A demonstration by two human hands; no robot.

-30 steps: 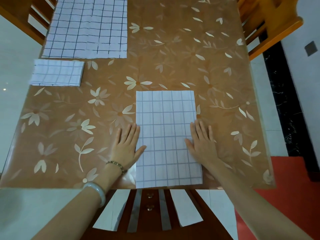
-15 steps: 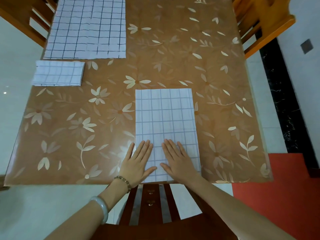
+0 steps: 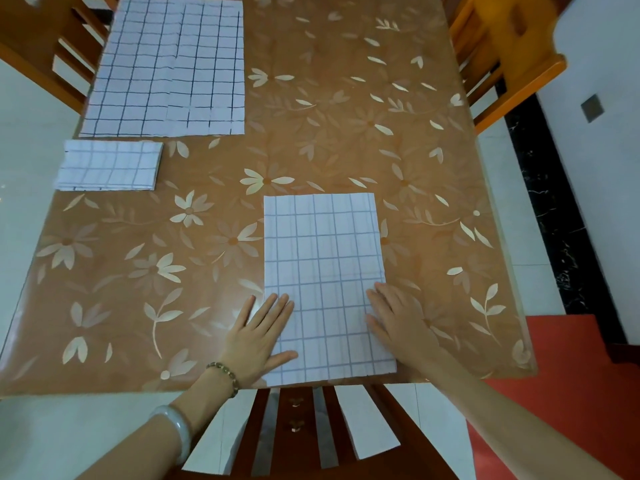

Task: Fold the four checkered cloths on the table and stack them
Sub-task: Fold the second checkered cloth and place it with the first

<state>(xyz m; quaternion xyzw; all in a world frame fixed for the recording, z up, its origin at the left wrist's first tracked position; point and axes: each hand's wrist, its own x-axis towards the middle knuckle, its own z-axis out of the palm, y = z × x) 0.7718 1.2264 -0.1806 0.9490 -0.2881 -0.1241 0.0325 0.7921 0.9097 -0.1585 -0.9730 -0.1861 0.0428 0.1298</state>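
Flat, open left hand (image 3: 258, 336) and right hand (image 3: 398, 318) pressing half-folded cloth (image 3: 323, 271) at table (image 3: 346, 150) near edge.
Mid-fold, smoothing; next, bringing near edge up to far edge, then onto folded cloth (image 3: 109, 165) at left edge.

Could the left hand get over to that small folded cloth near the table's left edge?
Probably yes. The left hand lies flat and empty, and only bare table lies between it and the small folded cloth.

No legible text anywhere.
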